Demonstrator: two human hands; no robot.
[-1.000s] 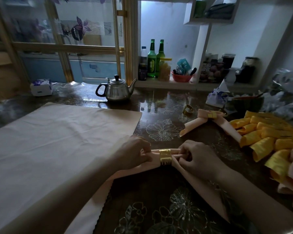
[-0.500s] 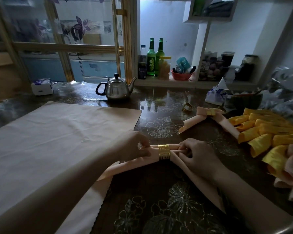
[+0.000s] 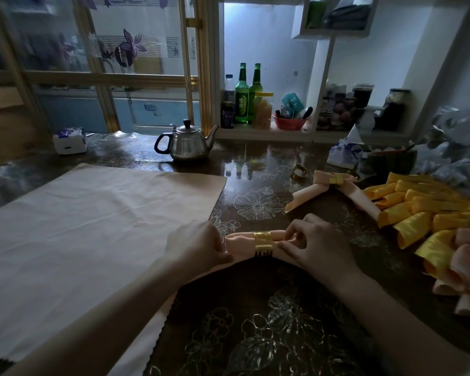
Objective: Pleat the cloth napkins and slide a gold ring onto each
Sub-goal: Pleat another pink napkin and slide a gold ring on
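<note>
Since a second ago, barely any shift: gold ring (image 3: 263,244) stays midway on the peach napkin (image 3: 238,246) on the desk (image 3: 255,335); my left hand (image 3: 198,246) grips one side, right hand (image 3: 316,246) pinches the other. One ringed napkin (image 3: 323,183) done behind; flat cloth (image 3: 92,226) and spare ring (image 3: 299,172) wait. Yellow rolls (image 3: 413,213) crowd my right.

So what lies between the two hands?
In the head view, the pleated pink napkin spans the gap between left hand and right hand, with the gold ring around its middle; both hands hold the napkin.
</note>
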